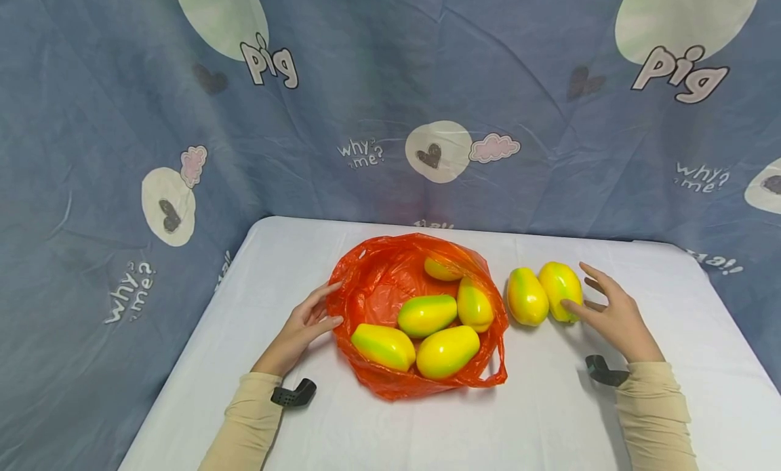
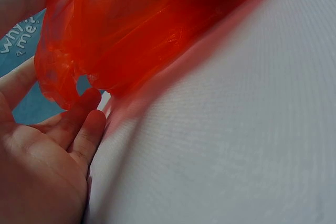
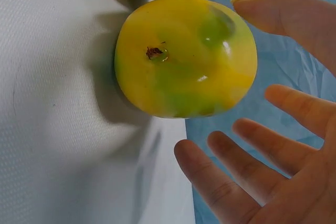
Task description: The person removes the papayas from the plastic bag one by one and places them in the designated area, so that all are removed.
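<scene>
A red plastic bag (image 1: 384, 305) lies with its mouth open on the table, several yellow-green papayas (image 1: 447, 352) inside. At the bag's left rim is my left hand (image 1: 307, 322), its thumb and index finger touching the plastic; in the left wrist view, the bag's wall (image 2: 142, 35) hides their tips. Right of the bag, two more papayas stand side by side, a nearer-to-bag papaya (image 1: 527, 297) and an outer papaya (image 1: 560, 284). My right hand (image 1: 616, 316) is spread around the outer papaya's right side. The thumb is close to its skin; whether it touches I cannot tell.
A white cloth covers the table (image 1: 537, 417). Blue printed fabric (image 1: 366, 85) hangs behind and along the left side. A loop handle (image 1: 497, 369) of the bag sticks out at its lower right. Black wrist cameras (image 1: 295, 394) sit on both wrists.
</scene>
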`<state>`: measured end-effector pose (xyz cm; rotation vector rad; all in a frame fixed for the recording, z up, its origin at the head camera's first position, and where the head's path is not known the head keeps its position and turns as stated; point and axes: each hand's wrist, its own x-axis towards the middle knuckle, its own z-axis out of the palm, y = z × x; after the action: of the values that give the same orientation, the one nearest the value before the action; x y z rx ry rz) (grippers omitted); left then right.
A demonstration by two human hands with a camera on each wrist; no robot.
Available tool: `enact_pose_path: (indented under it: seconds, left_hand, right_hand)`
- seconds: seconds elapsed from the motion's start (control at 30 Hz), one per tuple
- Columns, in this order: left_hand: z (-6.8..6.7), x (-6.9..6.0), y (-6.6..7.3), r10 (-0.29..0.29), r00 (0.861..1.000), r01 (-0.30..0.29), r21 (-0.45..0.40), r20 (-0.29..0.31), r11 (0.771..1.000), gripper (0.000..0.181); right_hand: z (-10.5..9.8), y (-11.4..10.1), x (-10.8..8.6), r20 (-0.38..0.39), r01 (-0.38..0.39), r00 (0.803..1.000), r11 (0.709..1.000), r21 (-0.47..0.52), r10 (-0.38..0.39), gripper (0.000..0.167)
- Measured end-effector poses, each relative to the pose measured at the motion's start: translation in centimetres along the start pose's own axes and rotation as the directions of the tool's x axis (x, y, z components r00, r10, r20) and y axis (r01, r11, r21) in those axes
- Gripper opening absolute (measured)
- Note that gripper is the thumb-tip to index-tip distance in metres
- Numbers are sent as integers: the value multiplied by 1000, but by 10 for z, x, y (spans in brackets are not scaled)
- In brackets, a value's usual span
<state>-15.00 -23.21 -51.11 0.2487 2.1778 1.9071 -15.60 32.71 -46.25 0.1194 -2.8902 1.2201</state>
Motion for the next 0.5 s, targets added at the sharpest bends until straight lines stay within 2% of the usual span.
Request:
enact_pose_path:
  seconds: [0.33, 0.5]
  left_hand:
    - [-1, 0, -1, 0, 1000, 0, -10, 2, 1000, 62]
    - [0, 0, 0, -4, 1000, 4, -4, -1, 1000, 62]
  right_hand:
    - [-2, -4, -1, -22, -18, 1000, 1000, -10, 18, 88]
    - [-1, -4, -2, -97, 11, 995, 1000, 4, -10, 81]
